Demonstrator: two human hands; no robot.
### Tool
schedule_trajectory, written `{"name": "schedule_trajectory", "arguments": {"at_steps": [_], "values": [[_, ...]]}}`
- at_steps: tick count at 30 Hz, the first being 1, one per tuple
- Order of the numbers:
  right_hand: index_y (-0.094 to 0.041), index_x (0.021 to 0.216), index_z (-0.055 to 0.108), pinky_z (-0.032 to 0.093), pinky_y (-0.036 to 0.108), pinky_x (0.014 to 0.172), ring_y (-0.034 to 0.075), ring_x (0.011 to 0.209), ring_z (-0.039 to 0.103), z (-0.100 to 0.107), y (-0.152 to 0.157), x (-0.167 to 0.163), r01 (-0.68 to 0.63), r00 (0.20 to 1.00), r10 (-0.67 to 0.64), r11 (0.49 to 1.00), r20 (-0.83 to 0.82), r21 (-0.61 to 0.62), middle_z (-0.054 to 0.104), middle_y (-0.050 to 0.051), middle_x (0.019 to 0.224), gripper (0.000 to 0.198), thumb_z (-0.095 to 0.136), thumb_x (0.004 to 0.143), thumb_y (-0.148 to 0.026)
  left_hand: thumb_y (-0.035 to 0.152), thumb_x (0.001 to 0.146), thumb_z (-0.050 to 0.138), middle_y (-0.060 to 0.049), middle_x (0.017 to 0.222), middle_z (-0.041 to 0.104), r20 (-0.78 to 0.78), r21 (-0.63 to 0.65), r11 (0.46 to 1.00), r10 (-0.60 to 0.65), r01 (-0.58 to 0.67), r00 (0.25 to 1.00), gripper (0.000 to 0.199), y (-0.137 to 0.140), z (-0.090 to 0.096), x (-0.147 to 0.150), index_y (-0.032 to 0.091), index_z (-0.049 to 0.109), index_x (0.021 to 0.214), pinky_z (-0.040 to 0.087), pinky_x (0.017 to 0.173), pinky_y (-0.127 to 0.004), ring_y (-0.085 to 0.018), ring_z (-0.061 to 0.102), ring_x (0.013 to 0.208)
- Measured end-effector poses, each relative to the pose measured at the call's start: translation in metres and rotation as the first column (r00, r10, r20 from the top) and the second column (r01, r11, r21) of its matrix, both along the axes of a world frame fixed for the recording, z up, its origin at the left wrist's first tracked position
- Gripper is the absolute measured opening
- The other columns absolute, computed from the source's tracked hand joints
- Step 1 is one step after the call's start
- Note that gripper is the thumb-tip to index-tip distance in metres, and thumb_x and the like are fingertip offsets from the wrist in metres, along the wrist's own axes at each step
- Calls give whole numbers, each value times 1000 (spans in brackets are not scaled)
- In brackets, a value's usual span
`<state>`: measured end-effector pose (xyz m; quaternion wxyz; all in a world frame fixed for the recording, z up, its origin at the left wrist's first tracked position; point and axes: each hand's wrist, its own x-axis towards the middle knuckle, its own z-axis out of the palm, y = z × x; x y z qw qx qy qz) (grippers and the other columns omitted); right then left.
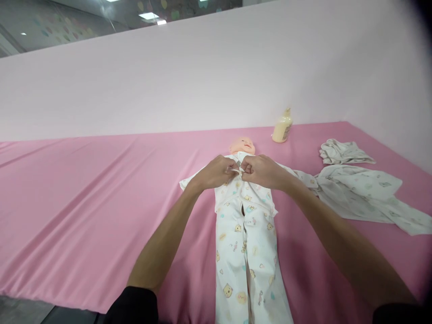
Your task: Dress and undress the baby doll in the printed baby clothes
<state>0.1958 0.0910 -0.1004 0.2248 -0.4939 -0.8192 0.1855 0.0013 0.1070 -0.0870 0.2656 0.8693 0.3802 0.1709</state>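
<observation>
A baby doll [242,145] lies on its back on the pink cloth, dressed in a white top [249,192] and white pants [232,252] printed with small bears. My left hand [218,172] and my right hand [261,171] meet over the doll's chest, just below its chin. Both are closed, pinching the two front edges of the top where they come together. The fingertips partly hide the fastening between them. One sleeve of the top spreads out to the left; the other runs behind my right forearm.
A pump bottle [282,128] of pale yellow liquid stands behind the doll to the right. Farther right lie a crumpled white cloth [344,152] and a loose printed garment [364,191]. A pink sheet [101,202] covers the surface, with a white wall [168,81] behind.
</observation>
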Motion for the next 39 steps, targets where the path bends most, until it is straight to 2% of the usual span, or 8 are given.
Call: {"name": "schedule_trajectory", "arguments": {"at_steps": [9, 14, 18, 23, 27, 32, 34, 39], "values": [[-20, 76, 53, 30, 25, 55, 11, 60, 44, 4, 4, 10, -11, 996, 1, 993, -87, -121, 52, -4, 68, 8, 57, 74, -27, 34, 90, 50, -4, 85, 65, -80, 53, 996, 73, -69, 994, 22, -2, 12, -10, 19, 64, 80, 45, 70, -29, -20, 60, 86], [-21, 70, 45, 27, 26, 51, 10, 55, 38, 19, -8, 24, 213, 975, -218, 971, -43, -107, 49, -3, 66, 13, 54, 77, -27, 43, 89, 52, -4, 98, 66, -213, 80, 973, 228, -216, 950, 27, 5, 28, -47, 20, 66, 89, 44, 71, -28, -20, 60, 90], [-21, 69, 47, 31, 28, 52, 13, 56, 47, 24, -11, 65, 439, 898, -440, 896, 9, -66, 56, 1, 66, 13, 53, 78, -27, 48, 85, 54, -3, 106, 68, -291, 5, 935, 341, -355, 894, 28, 18, 31, -84, 23, 68, 88, 45, 72, -28, -23, 62, 97], [-19, 63, 51, 38, 33, 59, 17, 61, 57, 0, -5, 146, 626, 779, -626, 775, 28, -83, 66, 10, 73, 25, 47, 85, -30, 45, 75, 62, -8, 100, 71, -364, 13, 840, 510, -543, 779, 25, 40, 13, -109, 21, 68, 77, 46, 66, -31, -28, 65, 91], [-19, 70, 52, 41, 35, 63, 21, 68, 62, -38, 0, 177, 632, 772, -624, 736, 120, -242, 68, 14, 79, 18, 52, 83, -31, 43, 75, 61, -6, 108, 71, -388, -93, 858, 436, -505, 812, 27, 52, -1, -107, 25, 69, 94, 49, 72, -32, -27, 66, 96], [-15, 114, 57, 45, 35, 80, 29, 101, 64, -58, 12, 153, 627, 777, -625, 754, 77, -195, 66, 17, 117, 43, 62, 78, -38, 51, 83, 55, -8, 149, 47, -205, -104, 893, 412, -439, 888, 58, 66, -23, -90, 27, 49, 135, 47, 94, -32, -26, 49, 132], [-15, 115, 58, 45, 36, 82, 30, 106, 62, -55, 19, 137, 637, 770, -630, 755, 97, -155, 65, 17, 120, 46, 61, 80, -45, 57, 83, 56, -11, 150, 44, -135, -75, 904, 410, -422, 902, 66, 74, -34, -77, 24, 44, 139, 47, 93, -31, -26, 48, 132], [-17, 106, 61, 43, 34, 76, 28, 100, 62, -53, 39, 112, 601, 799, -588, 791, 127, -116, 68, 13, 111, 45, 57, 83, -56, 49, 88, 52, -9, 109, 68, -66, 50, 923, 384, -382, 921, 34, 94, -54, -43, 18, 62, 99, 45, 77, -28, -22, 61, 96]]}}
